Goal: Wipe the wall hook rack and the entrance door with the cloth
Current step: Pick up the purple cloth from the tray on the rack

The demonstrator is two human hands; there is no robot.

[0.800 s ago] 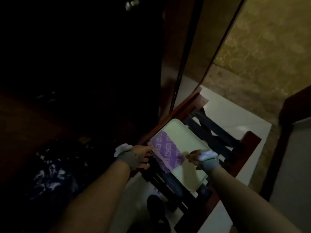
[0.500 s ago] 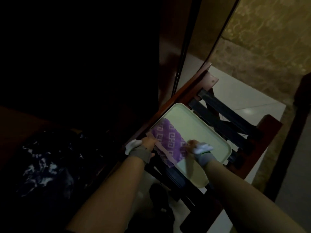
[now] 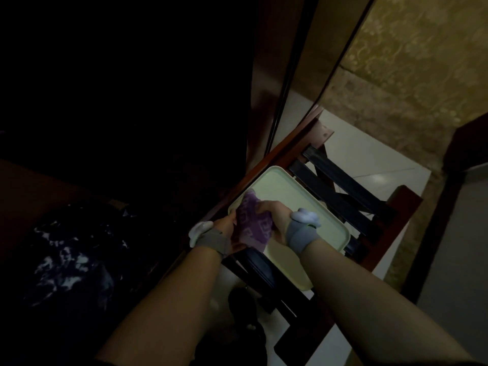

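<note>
A purple cloth [image 3: 253, 225] with a pale key pattern is bunched up over the near-left corner of a pale green tray [image 3: 287, 191]. My left hand [image 3: 229, 228] grips its left side and my right hand [image 3: 272, 215] grips its right side, the two hands close together. Both wrists wear grey bands with white tabs. The dark reddish wooden door [image 3: 274, 75] stands upright just beyond the tray. No hook rack can be made out in the dark.
The tray rests on a folding wooden rack [image 3: 369, 215] with dark straps. White tiled floor [image 3: 369, 154] lies beyond, patterned carpet [image 3: 412, 83] farther right. A dark patterned fabric [image 3: 71, 249] lies at the left. The left half of the view is nearly black.
The cloth lay spread flat on the tray, held at two corners. My hands have come together and gathered it into a bunch. The view has shifted closer.
</note>
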